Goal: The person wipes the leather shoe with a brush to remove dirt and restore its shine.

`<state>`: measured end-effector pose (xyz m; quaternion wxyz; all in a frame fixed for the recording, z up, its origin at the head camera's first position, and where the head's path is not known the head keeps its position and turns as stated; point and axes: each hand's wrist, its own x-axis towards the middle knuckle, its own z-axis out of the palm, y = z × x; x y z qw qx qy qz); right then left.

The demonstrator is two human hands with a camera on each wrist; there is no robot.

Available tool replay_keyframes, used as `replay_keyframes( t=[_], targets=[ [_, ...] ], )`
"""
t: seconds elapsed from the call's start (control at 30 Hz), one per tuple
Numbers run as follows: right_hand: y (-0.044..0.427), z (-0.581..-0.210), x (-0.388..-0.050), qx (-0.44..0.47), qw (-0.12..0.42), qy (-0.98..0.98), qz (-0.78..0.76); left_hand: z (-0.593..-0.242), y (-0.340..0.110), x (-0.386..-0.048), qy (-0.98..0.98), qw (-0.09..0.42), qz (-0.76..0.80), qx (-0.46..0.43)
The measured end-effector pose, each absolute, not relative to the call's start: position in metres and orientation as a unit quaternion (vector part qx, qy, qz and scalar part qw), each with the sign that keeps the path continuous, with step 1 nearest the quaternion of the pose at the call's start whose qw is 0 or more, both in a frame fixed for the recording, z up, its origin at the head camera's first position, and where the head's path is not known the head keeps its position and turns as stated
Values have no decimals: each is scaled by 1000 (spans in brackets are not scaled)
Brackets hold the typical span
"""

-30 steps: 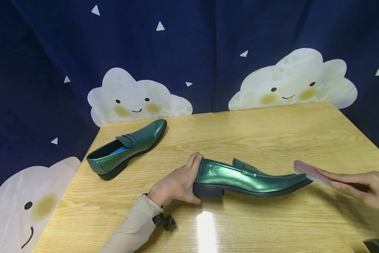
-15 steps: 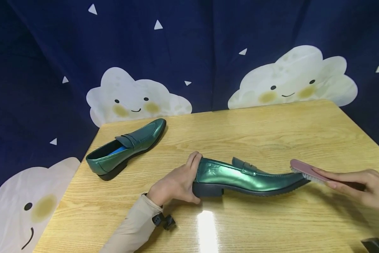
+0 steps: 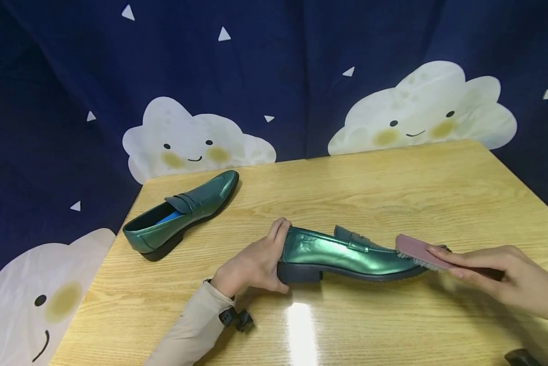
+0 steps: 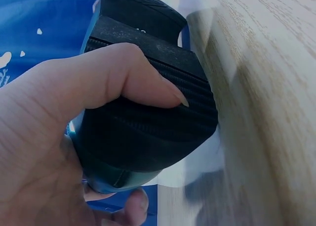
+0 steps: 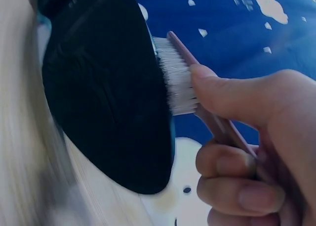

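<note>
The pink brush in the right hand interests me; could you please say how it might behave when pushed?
The pink brush seems stiff, showing no bend in the right hand. It is probably light, being slim and held one-handed. Its bristles look thin, so would likely flex against the held shoe.

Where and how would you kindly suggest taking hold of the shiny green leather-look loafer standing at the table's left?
I'd probably pinch the back wall of the loafer, inside and out, coming from the near left: it stands upright, opening upward, black heel toward that side, toe pointing away.
</note>
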<state>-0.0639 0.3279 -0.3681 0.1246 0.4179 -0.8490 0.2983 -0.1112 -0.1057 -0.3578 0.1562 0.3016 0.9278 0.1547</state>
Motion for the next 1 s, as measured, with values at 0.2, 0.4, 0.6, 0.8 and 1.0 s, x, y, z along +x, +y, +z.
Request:
replay_keyframes(
  t=[0.2, 0.4, 0.6, 0.8, 1.0],
  targets=[
    [291, -362, -52, 417, 118, -846, 312, -362, -108, -114, 928, 136, 147, 314],
    [270, -362, -48, 414, 168, -850, 278, -376, -117, -112, 918, 67, 210, 331],
    [304, -365, -57, 400, 169, -864, 257, -385, -122, -117, 887, 9, 294, 355],
    [345, -382, -68, 355, 197, -878, 253, -384, -128, -124, 874, -32, 305, 376],
    [354, -385, -75, 308, 187, -905, 225, -386, -137, -135, 879, -91, 275, 379]
  ],
)
